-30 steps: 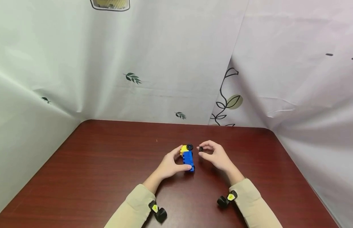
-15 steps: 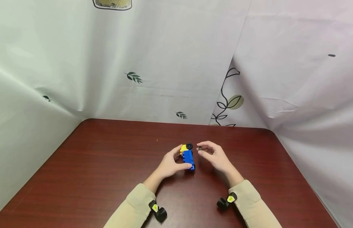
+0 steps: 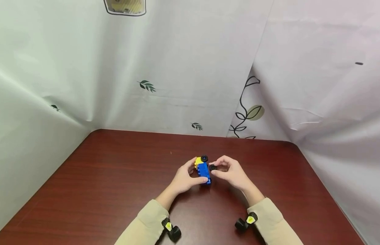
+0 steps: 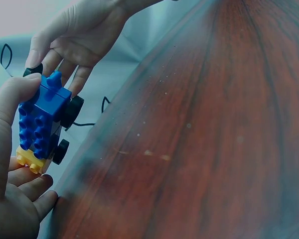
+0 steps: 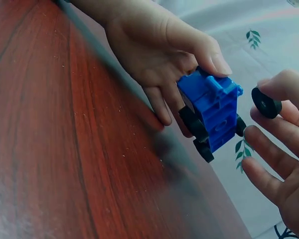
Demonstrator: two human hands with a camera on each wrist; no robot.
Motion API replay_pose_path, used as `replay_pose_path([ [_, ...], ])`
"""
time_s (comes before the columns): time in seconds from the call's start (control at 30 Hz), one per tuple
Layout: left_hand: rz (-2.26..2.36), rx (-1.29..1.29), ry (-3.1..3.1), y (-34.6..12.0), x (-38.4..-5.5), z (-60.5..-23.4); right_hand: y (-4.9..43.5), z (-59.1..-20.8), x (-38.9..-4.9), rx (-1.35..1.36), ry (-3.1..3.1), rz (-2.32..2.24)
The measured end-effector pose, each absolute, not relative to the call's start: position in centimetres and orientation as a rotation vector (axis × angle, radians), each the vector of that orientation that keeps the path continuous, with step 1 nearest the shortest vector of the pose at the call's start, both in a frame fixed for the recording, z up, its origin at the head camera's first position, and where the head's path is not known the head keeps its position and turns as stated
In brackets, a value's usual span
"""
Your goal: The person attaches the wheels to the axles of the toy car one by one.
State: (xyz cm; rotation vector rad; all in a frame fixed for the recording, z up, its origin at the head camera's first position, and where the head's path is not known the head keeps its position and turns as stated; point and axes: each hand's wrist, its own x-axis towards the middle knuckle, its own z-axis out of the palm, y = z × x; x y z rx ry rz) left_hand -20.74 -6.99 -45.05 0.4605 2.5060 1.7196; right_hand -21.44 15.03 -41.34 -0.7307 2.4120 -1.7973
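My left hand (image 3: 183,178) grips a blue and yellow toy car (image 3: 203,171) built of bricks, thumb on one end and fingers at the other. Studs and the yellow end brick (image 4: 31,160) show in the left wrist view. Black wheels (image 5: 193,123) sit on the car, and its blue underside (image 5: 220,122) faces the right wrist camera. My right hand (image 3: 234,173) pinches a loose black wheel (image 5: 265,103) between thumb and index finger, close beside the car. The other right fingers spread loosely below it.
Both hands are above a dark red wooden table (image 3: 122,190). A white printed curtain (image 3: 184,68) hangs behind and along both sides of it. Black wrist cameras (image 3: 174,233) stick out from both sleeves.
My right hand has brought the wheel left and slightly down, nearer the car, and turned it so its round face shows. The left hand keeps its hold on the car.
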Motion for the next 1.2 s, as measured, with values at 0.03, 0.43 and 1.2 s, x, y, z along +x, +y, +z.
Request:
replay_pose_path([
  [0.03, 1.722, 0.466, 2.507, -7.0, -20.7, -45.0, 15.0, -41.3, -21.4, -0.737, 2.408, -1.8],
  [0.43, 1.775, 0.503, 2.511, -7.2, -20.6, -45.3, 13.8, -41.5, -20.7, -0.828, 2.43, -1.66],
  [1.2, 1.767, 0.558, 2.577, -6.8, -20.6, -44.9, 13.5, -41.8, -20.9, -0.628, 2.289, -1.815],
])
